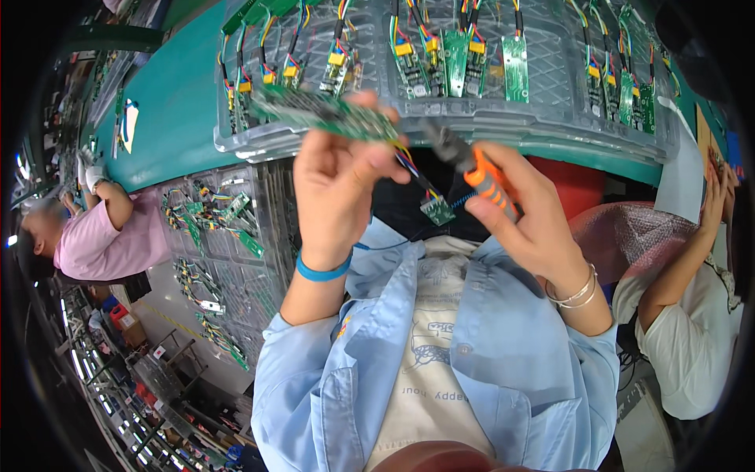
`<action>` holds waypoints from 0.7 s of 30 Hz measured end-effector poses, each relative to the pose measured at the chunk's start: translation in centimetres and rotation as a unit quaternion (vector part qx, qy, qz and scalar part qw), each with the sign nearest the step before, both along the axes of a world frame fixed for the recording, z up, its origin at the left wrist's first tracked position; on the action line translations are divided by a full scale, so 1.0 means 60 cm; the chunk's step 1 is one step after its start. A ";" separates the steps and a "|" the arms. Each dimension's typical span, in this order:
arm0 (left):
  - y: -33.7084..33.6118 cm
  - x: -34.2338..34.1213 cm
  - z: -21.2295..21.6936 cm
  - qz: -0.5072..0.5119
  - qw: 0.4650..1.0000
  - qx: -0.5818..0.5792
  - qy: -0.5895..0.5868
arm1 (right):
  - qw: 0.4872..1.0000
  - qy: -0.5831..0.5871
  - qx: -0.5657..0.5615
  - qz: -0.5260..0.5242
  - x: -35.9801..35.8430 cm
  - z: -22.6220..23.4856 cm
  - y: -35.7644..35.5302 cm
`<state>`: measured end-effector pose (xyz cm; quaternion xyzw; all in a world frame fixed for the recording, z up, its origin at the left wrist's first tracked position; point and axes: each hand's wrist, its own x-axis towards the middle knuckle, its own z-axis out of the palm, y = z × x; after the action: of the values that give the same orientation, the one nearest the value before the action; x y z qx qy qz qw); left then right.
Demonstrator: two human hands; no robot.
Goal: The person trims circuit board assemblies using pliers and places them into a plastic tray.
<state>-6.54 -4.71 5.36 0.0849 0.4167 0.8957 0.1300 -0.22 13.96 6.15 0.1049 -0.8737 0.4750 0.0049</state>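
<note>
Here, long green circuit board (326,114) (multicoloured wires), tilted

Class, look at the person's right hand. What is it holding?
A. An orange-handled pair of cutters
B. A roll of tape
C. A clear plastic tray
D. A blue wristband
A: the right hand grips orange-handled cutters, their tip near the coloured wires of the green circuit board held in the left hand.

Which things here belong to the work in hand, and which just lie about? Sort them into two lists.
In hand:
- green circuit board, in the left hand
- its coloured wires with a small green board at the end
- orange-handled cutters, in the right hand

Lying about:
- clear tray of wired boards on the green table
- lower clear tray
- red bin
</note>
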 end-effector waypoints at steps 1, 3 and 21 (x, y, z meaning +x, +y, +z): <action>0.007 -0.008 0.009 0.026 1.000 0.000 -0.010 | 0.993 -0.039 -0.114 -0.009 0.004 -0.005 -0.009; 0.013 -0.031 0.016 0.027 0.999 0.039 -0.022 | 0.935 -0.106 -0.338 -0.031 0.001 -0.011 -0.030; 0.034 -0.021 0.028 -0.023 0.999 -0.038 0.030 | 0.852 -0.182 -0.488 -0.059 -0.034 -0.007 -0.042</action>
<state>-7.79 -2.69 7.03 0.1166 0.4523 0.8729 0.1410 -2.27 11.46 5.75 -0.0510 -0.5194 0.8496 -0.0757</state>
